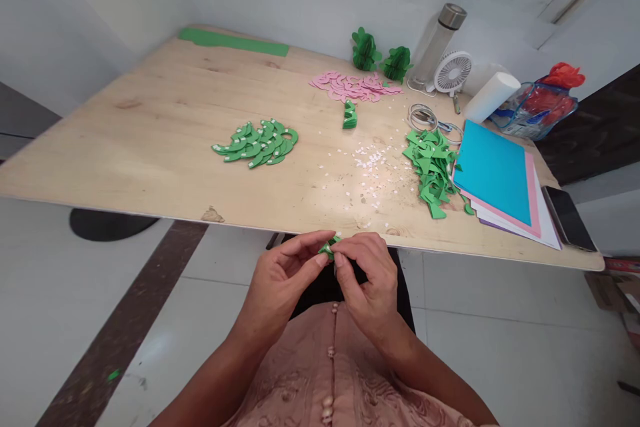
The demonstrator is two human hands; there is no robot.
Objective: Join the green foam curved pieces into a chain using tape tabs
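Just off the table's front edge, my left hand [285, 270] pinches a small green paper cutout [327, 247] between thumb and fingertips. My right hand [367, 270] closes its thumb and index finger on the cutout's right side; whether it also holds a bit of tape backing cannot be made out. Beyond my hands, white paper scraps [371, 161] are strewn over the wood. To the left lies a pile of curved green cutouts [260, 143] with white tape squares on them. A small green stack [349, 115] rests further back, in front of pink paper cutouts [350, 87].
On the wooden table [150, 140], green offcuts [431, 170] lie beside coloured sheets [493, 170] and a phone [569, 217]. Tape rolls [423, 118], a small fan [453, 72], a glass bottle [440, 43] and a clear bag [537, 103] stand at the back right. Two green paper shapes [365, 50] lean near the wall.
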